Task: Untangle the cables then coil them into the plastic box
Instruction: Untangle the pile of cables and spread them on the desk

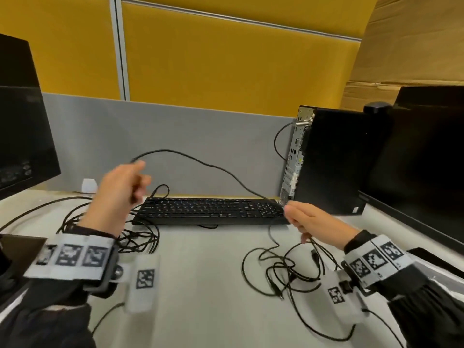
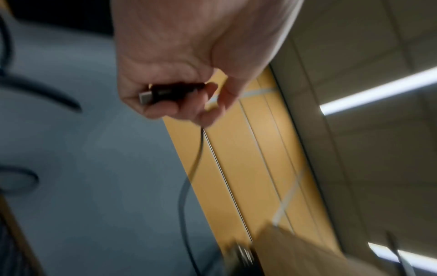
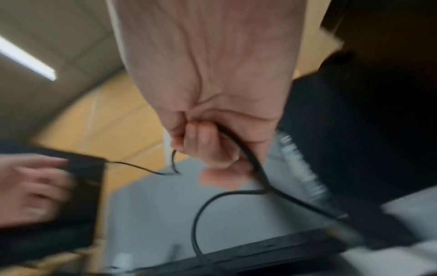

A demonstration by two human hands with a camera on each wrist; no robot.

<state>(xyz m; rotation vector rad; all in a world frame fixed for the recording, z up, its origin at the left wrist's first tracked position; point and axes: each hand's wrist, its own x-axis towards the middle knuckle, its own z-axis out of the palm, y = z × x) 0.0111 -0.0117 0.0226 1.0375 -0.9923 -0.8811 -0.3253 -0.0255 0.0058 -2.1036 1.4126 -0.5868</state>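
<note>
1. Two hands share one black cable (image 1: 200,160): left hand (image 1: 120,189), raised, grip clamped on its USB plug (image 2: 165,93).
2. Cable arcs rightward, long axis left-right, above keyboard (image 1: 211,209).
3. Right hand (image 1: 313,222), low, fist closed round cable; tangle (image 1: 288,270) lies below on tabletop (image 1: 200,285).
4. Plastic box not visible.

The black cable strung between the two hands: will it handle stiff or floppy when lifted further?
Probably floppy: the black cable sags between the left hand and right hand. Likely light, since a pinch holds it up. The tangle may drag along.
</note>
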